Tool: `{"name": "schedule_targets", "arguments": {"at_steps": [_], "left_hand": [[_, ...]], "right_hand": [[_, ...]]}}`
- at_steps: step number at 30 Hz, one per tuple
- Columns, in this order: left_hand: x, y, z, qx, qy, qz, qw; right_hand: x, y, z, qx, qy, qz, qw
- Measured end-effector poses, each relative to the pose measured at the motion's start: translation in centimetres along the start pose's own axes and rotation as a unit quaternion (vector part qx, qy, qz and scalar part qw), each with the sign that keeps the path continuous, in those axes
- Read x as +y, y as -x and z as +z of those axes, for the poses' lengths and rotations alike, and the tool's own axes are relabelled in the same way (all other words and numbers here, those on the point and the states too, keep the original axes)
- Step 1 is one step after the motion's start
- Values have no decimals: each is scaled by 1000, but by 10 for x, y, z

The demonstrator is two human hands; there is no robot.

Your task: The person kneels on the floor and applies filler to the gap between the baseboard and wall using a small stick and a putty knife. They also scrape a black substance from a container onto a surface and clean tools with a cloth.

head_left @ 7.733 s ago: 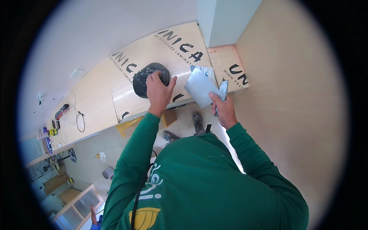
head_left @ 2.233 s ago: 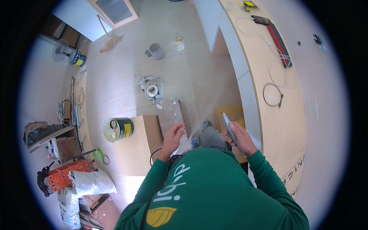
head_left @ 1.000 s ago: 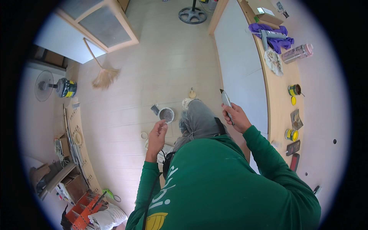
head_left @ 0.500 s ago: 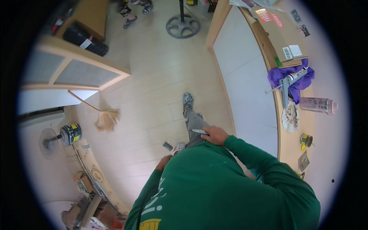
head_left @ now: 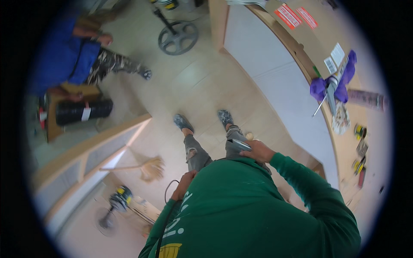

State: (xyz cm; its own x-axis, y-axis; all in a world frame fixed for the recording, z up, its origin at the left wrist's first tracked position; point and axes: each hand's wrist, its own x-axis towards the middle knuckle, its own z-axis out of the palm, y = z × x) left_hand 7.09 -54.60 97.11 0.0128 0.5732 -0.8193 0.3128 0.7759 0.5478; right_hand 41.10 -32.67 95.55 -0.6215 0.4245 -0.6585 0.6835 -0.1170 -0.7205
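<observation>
My right hand (head_left: pixel 257 150) is closed on a grey utility knife (head_left: pixel 239 144), held in front of my grey trousers at waist height. At the left side of my waist, my left hand (head_left: pixel 186 182) is partly behind the green shirt (head_left: pixel 241 206), so its grip cannot be made out. A thin black cable (head_left: pixel 170 189) loops beside it. Both of my shoes (head_left: pixel 183 121) stand on the pale tiled floor below.
On the right, a counter (head_left: pixel 346 157) bears a cardboard box (head_left: pixel 312 32), purple cloth, caulking gun (head_left: pixel 331 92) and cans. Left are a co-worker in blue (head_left: pixel 69 60), a black roll (head_left: pixel 84 112), a glazed frame (head_left: pixel 92 161) and broom (head_left: pixel 150 167). A metal wheel base (head_left: pixel 178 39) stands ahead.
My right hand, knife in it, has dropped to waist level, and my left hand has drawn back to the waist. I have advanced and turned; more of the co-worker now shows.
</observation>
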Motion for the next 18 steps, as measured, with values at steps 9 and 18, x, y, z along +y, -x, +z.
{"name": "schedule_targets", "arguments": {"at_steps": [9, 18], "left_hand": [[35, -65, -141, -238, -300, -38, 923], [28, -240, -123, -374, -526, 4, 764]], "right_hand": [[-61, 52, 174, 171, -226, 170, 944], [40, -73, 272, 424, -340, 163, 824]]}}
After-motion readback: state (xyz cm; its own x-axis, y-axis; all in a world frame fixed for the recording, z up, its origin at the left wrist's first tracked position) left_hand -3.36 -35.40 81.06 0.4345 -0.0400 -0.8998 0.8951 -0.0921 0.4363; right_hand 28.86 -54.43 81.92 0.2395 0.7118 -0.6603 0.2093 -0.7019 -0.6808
